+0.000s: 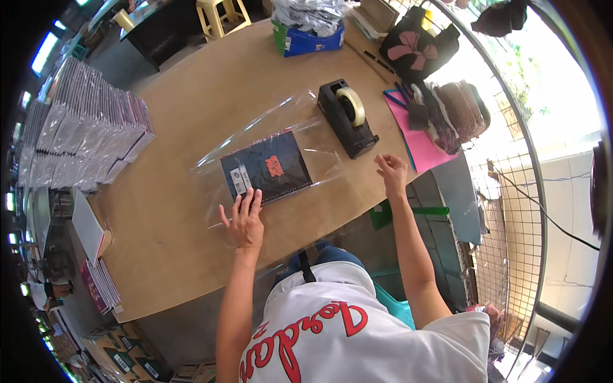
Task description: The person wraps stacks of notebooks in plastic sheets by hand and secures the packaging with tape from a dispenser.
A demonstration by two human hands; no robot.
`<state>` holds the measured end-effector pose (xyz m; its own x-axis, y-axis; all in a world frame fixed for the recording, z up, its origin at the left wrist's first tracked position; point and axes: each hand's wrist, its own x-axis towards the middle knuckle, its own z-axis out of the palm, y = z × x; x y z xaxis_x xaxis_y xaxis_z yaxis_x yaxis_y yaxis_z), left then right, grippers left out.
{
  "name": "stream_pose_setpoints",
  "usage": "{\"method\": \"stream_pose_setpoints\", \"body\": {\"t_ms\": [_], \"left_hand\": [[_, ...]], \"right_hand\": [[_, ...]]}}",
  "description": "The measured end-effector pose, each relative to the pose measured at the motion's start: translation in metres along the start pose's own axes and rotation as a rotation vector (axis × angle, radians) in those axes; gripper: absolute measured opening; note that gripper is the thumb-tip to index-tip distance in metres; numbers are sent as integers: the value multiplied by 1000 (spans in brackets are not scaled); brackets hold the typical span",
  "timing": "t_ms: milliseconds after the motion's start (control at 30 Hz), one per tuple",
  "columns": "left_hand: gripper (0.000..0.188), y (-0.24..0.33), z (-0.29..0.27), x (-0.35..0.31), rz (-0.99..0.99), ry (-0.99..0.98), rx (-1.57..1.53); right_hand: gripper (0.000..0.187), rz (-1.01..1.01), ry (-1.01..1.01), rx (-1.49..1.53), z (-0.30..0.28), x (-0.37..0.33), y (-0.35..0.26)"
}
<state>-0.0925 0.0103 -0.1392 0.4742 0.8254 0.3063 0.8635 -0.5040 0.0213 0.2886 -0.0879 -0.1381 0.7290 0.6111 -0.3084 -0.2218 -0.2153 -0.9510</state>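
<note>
A dark spiral notebook (267, 167) with a red print and a pale label lies on the table, on or inside a sheet of clear plastic film (327, 167) that spreads out past its edges. My left hand (244, 223) rests with fingers spread on the film and the notebook's near left edge. To the right, my right hand (392, 171) is raised near the table's edge, its fingers curled together in a pinch. Whatever it may hold is too small to make out. Just beyond it stands a black tape dispenser (347, 121) with a roll of clear tape (350, 106).
Tall stacks of plastic-wrapped notebooks (89, 127) stand at the left of the table (169, 255). At the back is a blue and green box (309, 39) stuffed with crumpled plastic. On the right lie pink paper (418, 137), scissors (399, 96) and a black bag (418, 48).
</note>
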Motion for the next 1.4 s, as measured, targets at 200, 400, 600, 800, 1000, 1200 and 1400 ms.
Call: {"method": "stream_pose_setpoints", "body": {"t_ms": [200,400,600,800,1000,1200,1400], "left_hand": [[46,1,-2,0,-23,49,-67],[43,-1,-3,-7,-74,75,-98],[44,-2,-5,-7,-75,72,-138],[57,9,-34,2,-95,-88,-200],[63,-52,-36,-13,-349,-22,-108],[52,-71,-59,-93,-558,68,-456],[53,-2,-39,-57,-858,-553,-1579]], "right_hand": [[20,594,-126,857,74,-14,58],[19,-65,-570,384,174,-87,-37],[29,-636,-596,-980,216,-78,-3],[44,-603,-600,-1325,211,-85,-27],[38,-756,-939,-1296,181,-63,-23],[31,-688,-797,-1198,274,-7,-74],[49,-1177,-328,-837,367,129,-63]]}}
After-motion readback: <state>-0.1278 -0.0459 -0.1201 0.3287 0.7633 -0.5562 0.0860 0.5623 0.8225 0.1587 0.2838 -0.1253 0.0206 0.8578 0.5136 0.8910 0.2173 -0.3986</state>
